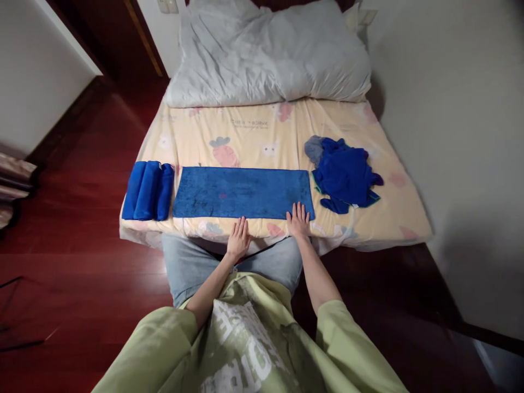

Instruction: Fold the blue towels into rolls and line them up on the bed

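A blue towel [241, 192] lies spread flat as a long rectangle across the front of the bed. My right hand [299, 219] rests with fingers spread on its near right corner. My left hand [239, 238] is flat at the bed's front edge, fingers stretched out, the tips at or just short of the towel's near edge; I cannot tell if they touch. Left of the flat towel sit several rolled blue towels [148, 191], side by side. To its right is a crumpled heap of blue cloths [344, 172], with a grey one [314, 149] at its back left.
The bed [245, 136] has a yellow printed sheet. A bunched pale grey quilt [270, 60] fills its far end. A white wall [458, 136] stands close on the right. Dark red flooring [82, 218] lies to the left, with a thin black object [24, 345] at the lower left.
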Demonstrator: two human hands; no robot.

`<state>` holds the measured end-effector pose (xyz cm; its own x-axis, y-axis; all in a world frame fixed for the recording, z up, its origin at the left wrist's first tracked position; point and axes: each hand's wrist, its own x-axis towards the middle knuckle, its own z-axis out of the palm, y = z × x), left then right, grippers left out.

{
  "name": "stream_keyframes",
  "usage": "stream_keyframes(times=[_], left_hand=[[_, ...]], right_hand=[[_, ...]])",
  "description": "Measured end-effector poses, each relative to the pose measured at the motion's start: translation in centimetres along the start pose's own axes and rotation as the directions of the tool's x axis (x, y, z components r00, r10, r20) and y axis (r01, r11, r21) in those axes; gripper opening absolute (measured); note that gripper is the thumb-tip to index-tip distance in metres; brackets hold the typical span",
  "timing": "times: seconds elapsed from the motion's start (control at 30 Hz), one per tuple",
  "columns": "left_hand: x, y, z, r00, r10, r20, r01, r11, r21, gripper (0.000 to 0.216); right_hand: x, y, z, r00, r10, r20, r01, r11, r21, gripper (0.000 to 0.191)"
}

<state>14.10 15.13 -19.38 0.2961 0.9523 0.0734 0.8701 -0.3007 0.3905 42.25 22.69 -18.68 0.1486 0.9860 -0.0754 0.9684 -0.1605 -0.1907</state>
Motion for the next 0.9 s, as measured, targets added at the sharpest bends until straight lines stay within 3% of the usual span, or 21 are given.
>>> stream_keyframes(times=[0.17,0.23,0.3,0.37,0.43,0.5,0.57,0.7,0.8,0.9], left_hand=[[-0.2,-0.1,0.7,0.999,-0.042,-0.003,0.041,0.997,-0.066,0.069],[0.1,0.7,0.6,0.994,-0.108,-0.027,0.099,0.971,-0.218,0.066],[0.7,1.9,0.5,0.969,-0.248,-0.017,0.212,0.861,-0.463,0.059],[1.2,3.2,0.4,0.889,-0.448,0.096,0.365,0.565,-0.74,0.051],[1.7,4.2,0.0,0.762,-0.575,0.298,0.432,0.108,-0.896,0.046],[2.2,4.7,-0.4,0.67,-0.582,0.46,0.371,-0.274,-0.887,0.045],[2.6,4.7,-0.9,0.63,-0.555,0.543,0.296,-0.475,-0.829,0.045],[3.6,4.5,-1.6,0.59,-0.532,0.608,0.208,-0.627,-0.751,0.039],[4.7,4.7,-1.5,0.542,-0.57,0.617,0.162,-0.65,-0.743,0.031],[6.0,5.0,-1.0,0.518,-0.608,0.602,0.149,-0.629,-0.763,0.04]], right_hand=[[0.0,0.0,0.4,0.999,-0.013,-0.049,0.013,1.0,0.017,0.065],[0.0,-0.2,0.2,0.997,-0.016,-0.077,0.018,1.0,0.025,0.064],[0.4,-0.5,-0.5,0.996,-0.016,-0.093,0.019,0.999,0.029,0.062],[1.2,-0.7,-1.7,0.997,-0.018,-0.071,0.019,1.0,0.023,0.058],[2.5,-1.0,-3.2,0.998,-0.06,-0.013,0.06,0.998,0.012,0.053],[4.5,-1.8,-4.3,0.98,-0.189,0.054,0.188,0.982,0.025,0.047],[6.9,-3.2,-4.9,0.932,-0.353,0.086,0.347,0.934,0.082,0.041],[12.4,-7.9,-4.7,0.841,-0.537,0.065,0.514,0.831,0.212,0.032],[16.8,-11.7,-3.9,0.826,-0.563,0.031,0.533,0.798,0.281,0.027],[21.5,-14.3,-2.6,0.835,-0.548,0.056,0.509,0.805,0.304,0.025]])
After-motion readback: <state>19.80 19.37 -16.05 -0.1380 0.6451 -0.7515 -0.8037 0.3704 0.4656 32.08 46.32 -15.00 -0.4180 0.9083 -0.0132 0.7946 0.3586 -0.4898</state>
